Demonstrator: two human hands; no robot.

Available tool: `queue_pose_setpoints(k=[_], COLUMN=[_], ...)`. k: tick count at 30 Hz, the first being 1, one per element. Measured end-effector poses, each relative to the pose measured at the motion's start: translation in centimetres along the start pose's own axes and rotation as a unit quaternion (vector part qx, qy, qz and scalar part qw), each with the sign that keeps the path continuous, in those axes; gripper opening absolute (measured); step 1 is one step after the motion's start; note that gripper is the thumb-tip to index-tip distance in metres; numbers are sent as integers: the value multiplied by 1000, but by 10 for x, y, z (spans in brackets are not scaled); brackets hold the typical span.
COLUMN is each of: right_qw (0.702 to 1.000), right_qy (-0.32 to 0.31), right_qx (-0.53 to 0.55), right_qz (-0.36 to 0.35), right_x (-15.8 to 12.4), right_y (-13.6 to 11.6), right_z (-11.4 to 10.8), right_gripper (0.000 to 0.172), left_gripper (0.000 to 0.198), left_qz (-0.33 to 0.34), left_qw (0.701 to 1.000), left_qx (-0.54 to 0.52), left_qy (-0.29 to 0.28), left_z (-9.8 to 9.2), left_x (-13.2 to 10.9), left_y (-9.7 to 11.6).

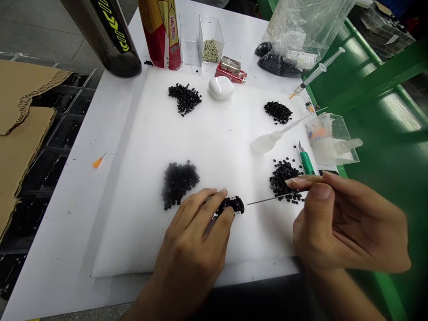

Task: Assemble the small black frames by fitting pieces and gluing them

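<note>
My left hand (195,238) is closed around a small glossy black part (238,205), its fingers pressing it on the white foam pad (217,156). Much of that part is hidden beneath the fingers. Between thumb and fingers, my right hand (347,227) pinches a thin metal needle-like tool (267,199). Its tip points left at the black part, a small gap apart. Just beyond my left hand lies a pile of black square pieces (179,180). Another pile of black squares (284,178) sits behind the tool.
Farther back are two heaps of tiny black pieces (185,99) (277,111), a white case (220,88), a dropper bulb (267,141) and a syringe (314,73). A green craft knife (306,161) lies blade outward at right. A dark bottle (117,49) stands back left.
</note>
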State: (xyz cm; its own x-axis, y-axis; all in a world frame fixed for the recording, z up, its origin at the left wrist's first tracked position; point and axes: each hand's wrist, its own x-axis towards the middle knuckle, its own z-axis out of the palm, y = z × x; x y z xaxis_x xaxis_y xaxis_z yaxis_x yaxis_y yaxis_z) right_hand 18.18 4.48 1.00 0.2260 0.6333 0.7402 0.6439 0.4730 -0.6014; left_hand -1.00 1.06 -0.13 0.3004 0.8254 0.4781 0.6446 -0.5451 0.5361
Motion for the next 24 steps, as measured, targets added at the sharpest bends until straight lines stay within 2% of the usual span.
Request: queue_pose_setpoints(k=[8, 17, 24], right_qw=[997, 990, 991], right_qy=[-69, -140, -136], right_qx=[12, 25, 4], right_qz=[-18, -11, -15], right_x=[0, 4, 4], right_y=[0, 1, -2], right_z=[-6, -11, -12], right_gripper=[43, 45, 43], left_gripper=[15, 17, 16], left_qz=[0, 20, 18], left_qw=[1000, 999, 999], left_qx=[-22, -38, -41], left_qy=[-1, -4, -3], left_z=[-1, -3, -1], left_x=[4, 1, 3], left_y=[-1, 1, 0])
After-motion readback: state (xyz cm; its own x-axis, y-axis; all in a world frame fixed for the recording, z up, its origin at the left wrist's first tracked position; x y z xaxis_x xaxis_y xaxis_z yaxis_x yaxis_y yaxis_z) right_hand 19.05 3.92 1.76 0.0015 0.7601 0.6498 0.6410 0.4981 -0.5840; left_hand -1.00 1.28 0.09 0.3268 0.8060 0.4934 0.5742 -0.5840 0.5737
